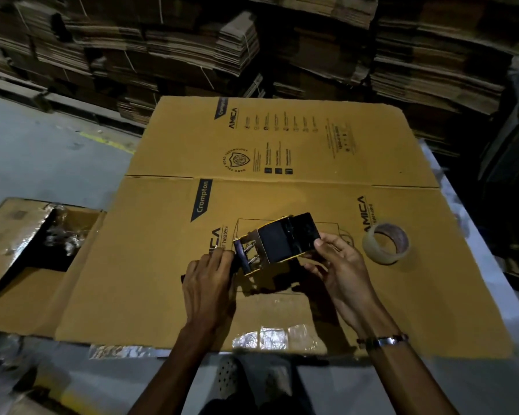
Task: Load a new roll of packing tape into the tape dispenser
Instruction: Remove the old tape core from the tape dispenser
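Observation:
A black and yellow tape dispenser (277,241) is held just above a flattened cardboard box (282,181). My left hand (209,287) grips its dark handle end at the lower left. My right hand (339,265) holds its right end, thumb pressed on a black flap. Two metal rollers show in the dispenser's open left part. A roll of clear packing tape (385,242) lies flat on the cardboard to the right of my right hand, apart from it.
An open carton (42,235) with crumpled clear tape inside sits at the left. Tall stacks of flattened cardboard (252,46) fill the background. Shiny tape strips (276,336) run along the cardboard's near edge. Grey floor (42,157) lies beyond.

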Available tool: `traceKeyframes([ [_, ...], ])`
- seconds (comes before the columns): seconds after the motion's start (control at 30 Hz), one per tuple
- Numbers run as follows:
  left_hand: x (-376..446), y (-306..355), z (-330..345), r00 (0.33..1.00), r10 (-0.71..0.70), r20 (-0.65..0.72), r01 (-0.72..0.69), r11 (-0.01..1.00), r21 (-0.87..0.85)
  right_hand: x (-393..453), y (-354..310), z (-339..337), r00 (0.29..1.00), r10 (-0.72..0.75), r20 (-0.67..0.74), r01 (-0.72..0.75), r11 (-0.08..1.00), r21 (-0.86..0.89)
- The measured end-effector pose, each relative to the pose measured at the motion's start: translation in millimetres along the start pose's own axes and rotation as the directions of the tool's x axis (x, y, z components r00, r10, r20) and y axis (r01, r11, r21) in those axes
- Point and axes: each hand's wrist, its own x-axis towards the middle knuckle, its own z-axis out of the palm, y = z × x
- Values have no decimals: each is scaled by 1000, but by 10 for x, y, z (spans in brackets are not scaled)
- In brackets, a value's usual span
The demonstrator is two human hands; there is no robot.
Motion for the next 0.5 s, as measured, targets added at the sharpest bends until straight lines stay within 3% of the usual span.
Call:
traceKeyframes([
  [0.2, 93, -24, 76, 990, 101, 95, -102, 995, -1, 219, -58, -173, 999, 24, 31, -24, 1000, 8],
  [0.33, 197, -103, 81, 969, 210, 129, -219, 974, 58, 383, -82, -181, 994, -102, 39, 107, 978, -179],
  [0.4, 232, -133, 102, 967, 228, 116, -238, 968, 76, 476, -72, -185, 966, -259, 22, 247, 885, -394],
  [0.5, 276, -184, 157, 966, 238, 97, -246, 966, 82, 544, -88, -157, 839, -523, 148, 487, 603, -632],
])
